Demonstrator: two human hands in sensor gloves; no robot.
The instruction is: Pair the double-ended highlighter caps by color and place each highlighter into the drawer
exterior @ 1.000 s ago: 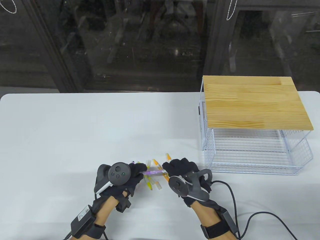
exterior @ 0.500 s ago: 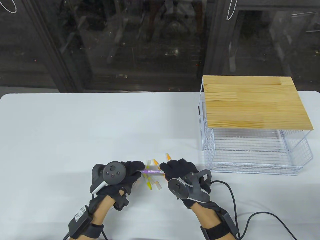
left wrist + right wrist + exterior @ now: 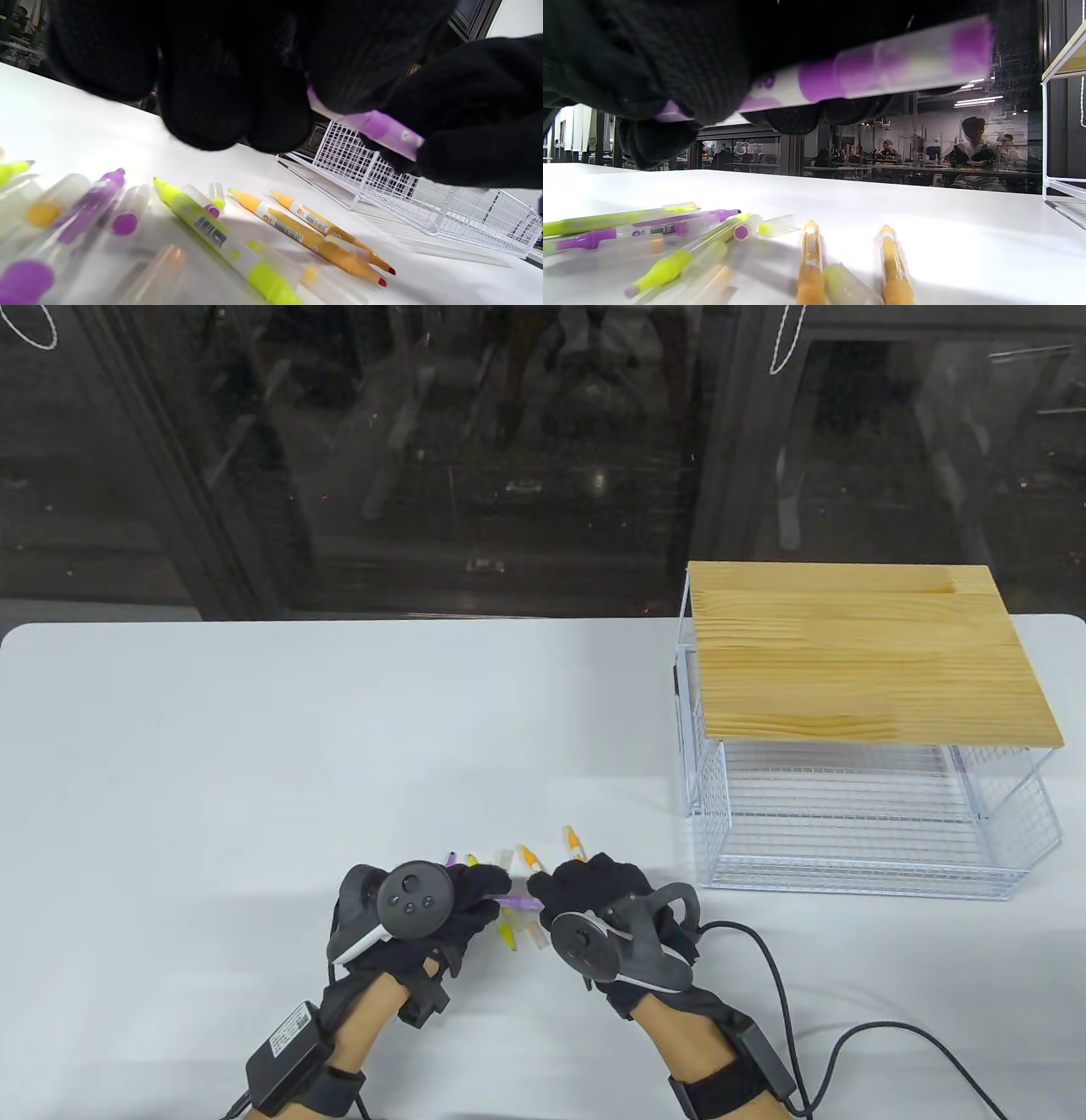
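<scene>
Left hand (image 3: 441, 912), fingers curled, pinches one end of the purple highlighter (image 3: 519, 903). The pen is held off the white table (image 3: 212, 746), long axis running left to right between the hands, roughly level. Right hand (image 3: 594, 899) pinches the opposite end. Beneath on the table: loose yellow highlighter (image 3: 220, 237), two orange highlighters (image 3: 811, 262) pointing away from the person, clear caps (image 3: 127, 212). Far right: wire drawer (image 3: 857, 831), pulled open, under a wooden top (image 3: 865, 653).
</scene>
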